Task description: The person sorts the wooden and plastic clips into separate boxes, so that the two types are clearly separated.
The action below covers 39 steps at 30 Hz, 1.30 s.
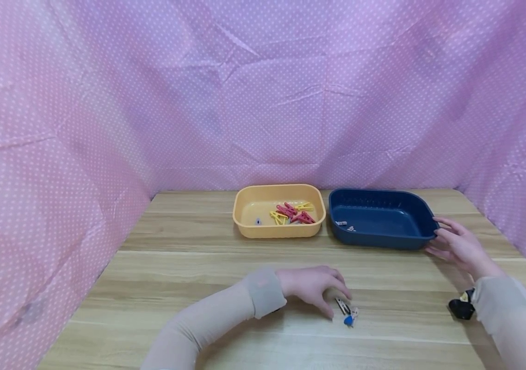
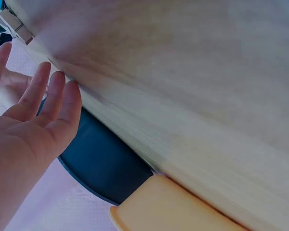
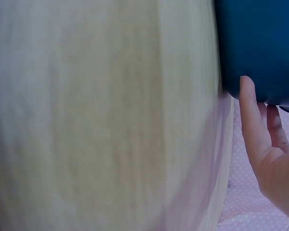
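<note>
My left hand (image 1: pixel 315 288) hovers over the table with its fingers spread and bent slightly, holding nothing. Just beyond its fingertips lie a dark metallic clip (image 1: pixel 342 306), a small blue piece (image 1: pixel 348 321) and a pale mini clothespin (image 1: pixel 355 312); the left wrist view shows a small wooden clothespin (image 2: pixel 17 28) past the fingers. At the right end of a navy blue tray (image 1: pixel 378 240), my right hand (image 1: pixel 461 249) touches the wall with extended fingers. In the right wrist view, one straight finger (image 3: pixel 248 96) rests against the tray's corner. A few small pale clips (image 1: pixel 341 223) lie inside that tray.
A yellow tray (image 1: pixel 277 232) stands left of the blue one, holding several red and yellow plastic clothespins (image 1: pixel 286 209) and a small grey piece (image 1: pixel 258 221). Beside the right wrist is a black object (image 1: pixel 460 308). Pink dotted cloth (image 1: pixel 263 103) hangs around the wooden table (image 1: pixel 161 277).
</note>
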### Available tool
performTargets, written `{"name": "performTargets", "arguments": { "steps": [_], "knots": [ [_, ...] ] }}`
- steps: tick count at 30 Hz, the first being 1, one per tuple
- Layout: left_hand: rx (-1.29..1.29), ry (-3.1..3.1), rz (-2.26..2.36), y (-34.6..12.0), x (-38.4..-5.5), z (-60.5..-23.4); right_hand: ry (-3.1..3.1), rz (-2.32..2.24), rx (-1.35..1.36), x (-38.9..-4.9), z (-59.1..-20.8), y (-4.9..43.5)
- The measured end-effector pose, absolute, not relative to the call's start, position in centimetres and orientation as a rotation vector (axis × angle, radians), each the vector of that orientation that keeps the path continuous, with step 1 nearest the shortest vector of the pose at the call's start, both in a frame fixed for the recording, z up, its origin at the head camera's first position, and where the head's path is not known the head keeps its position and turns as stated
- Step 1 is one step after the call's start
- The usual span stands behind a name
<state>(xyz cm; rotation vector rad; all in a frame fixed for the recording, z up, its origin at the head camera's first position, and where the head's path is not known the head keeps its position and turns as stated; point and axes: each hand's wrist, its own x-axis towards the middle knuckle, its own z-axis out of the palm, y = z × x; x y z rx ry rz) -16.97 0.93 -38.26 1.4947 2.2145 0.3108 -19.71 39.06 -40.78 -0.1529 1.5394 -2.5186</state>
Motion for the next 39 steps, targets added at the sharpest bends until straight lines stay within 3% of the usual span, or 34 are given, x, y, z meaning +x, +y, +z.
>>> {"name": "performTargets", "arguments": {
  "steps": [39],
  "knots": [
    [1.428,2.14,0.319,0.9,-17.6,-38.1,1.571,-2.509,-0.072,-19.7,-40.0,38.3]
  ]
}}
